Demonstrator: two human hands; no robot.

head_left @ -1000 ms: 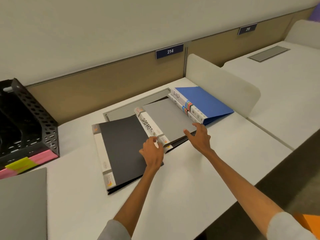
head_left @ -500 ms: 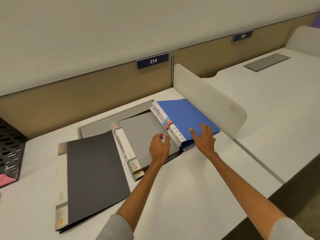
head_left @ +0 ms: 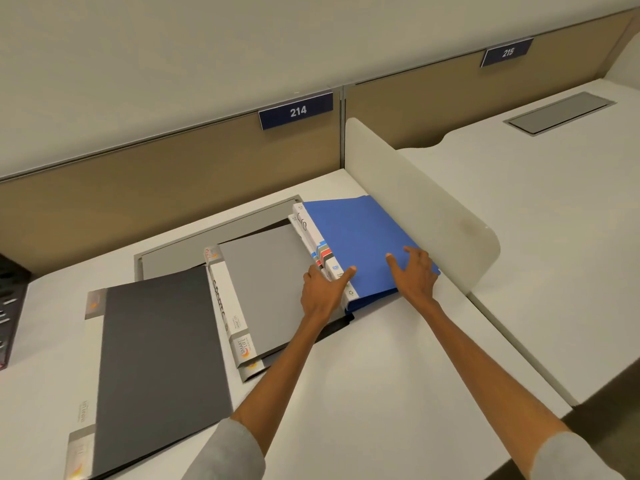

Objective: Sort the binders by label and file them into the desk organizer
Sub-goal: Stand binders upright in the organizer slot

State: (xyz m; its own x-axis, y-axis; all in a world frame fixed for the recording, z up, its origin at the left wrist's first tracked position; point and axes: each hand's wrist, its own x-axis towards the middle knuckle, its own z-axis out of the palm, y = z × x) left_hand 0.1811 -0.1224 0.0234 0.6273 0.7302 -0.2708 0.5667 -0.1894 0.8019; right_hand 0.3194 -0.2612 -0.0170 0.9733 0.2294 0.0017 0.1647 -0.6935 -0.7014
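A blue binder (head_left: 353, 237) lies flat beside the white divider, with handwriting on its white spine. My left hand (head_left: 322, 292) holds its spine at the near corner, thumb on top of the cover and fingers tucked beside the spine. My right hand (head_left: 414, 275) rests on the blue cover near its right edge, fingers spread. A light grey binder (head_left: 266, 285) lies left of it, on top of a black one. A dark grey binder (head_left: 156, 358) lies further left. Only a corner of the black mesh desk organizer (head_left: 10, 306) shows at the left edge.
The white divider panel (head_left: 426, 216) stands right of the blue binder, with another desk beyond it. A grey cable hatch (head_left: 194, 251) lies under the binders' far ends. The tan partition (head_left: 173, 174) carries a plate reading 214. The desk front edge runs at the lower right.
Both hands moved right from the light grey binder onto the blue one. The view swung right, so the organizer slid almost out of sight at the left.
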